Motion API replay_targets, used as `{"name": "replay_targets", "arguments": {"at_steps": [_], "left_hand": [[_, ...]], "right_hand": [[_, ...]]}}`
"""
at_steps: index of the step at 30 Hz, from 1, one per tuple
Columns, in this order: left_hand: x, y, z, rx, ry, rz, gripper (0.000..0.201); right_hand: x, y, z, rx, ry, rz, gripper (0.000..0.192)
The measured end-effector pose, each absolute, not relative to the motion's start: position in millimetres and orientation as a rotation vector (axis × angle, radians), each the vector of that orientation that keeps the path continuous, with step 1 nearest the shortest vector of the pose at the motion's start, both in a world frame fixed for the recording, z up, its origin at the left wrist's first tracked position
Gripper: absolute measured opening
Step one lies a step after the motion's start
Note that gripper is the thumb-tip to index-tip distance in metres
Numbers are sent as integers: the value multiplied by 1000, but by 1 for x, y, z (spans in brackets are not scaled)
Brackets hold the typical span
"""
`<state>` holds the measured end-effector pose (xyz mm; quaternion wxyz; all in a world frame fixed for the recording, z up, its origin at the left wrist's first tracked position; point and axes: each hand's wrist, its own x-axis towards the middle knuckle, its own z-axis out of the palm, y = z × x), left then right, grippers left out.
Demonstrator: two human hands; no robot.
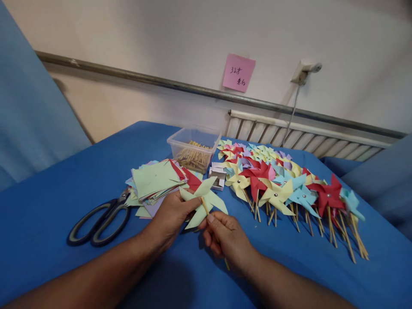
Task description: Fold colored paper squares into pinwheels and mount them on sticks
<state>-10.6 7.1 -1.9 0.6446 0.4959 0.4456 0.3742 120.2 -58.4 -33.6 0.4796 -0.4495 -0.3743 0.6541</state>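
Between my two hands is a pale green paper pinwheel (210,198), its back turned toward me. My left hand (174,212) is closed on the paper blades from the left, thumb on top. A thin wooden stick (205,206) lies against the pinwheel's centre, and my right hand (227,236) pinches it between thumb and fingers; its lower end pokes out below that hand. Left of my left hand is a stack of coloured paper sheets (156,178), pale green on top. Dark-handled scissors (103,221) lie beside the stack, blades tucked by the paper.
A clear plastic box (193,146) of short wooden sticks stands behind the paper. Next to it is a small open carton (218,177). Many finished pinwheels (277,195) spread over the right side of the blue-covered table (58,201). A radiator (302,137) lines the wall.
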Motion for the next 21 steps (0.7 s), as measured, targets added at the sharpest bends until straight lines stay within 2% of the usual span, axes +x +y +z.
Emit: {"name": "replay_targets", "arguments": {"at_steps": [13, 21], "left_hand": [[-10, 9, 0, 1097, 1072, 889, 18], [-11, 4, -3, 1129, 1002, 795, 22]], "right_hand": [[119, -58, -32, -1118, -879, 1604, 56], [119, -57, -34, -1101, -852, 1599, 58]]}}
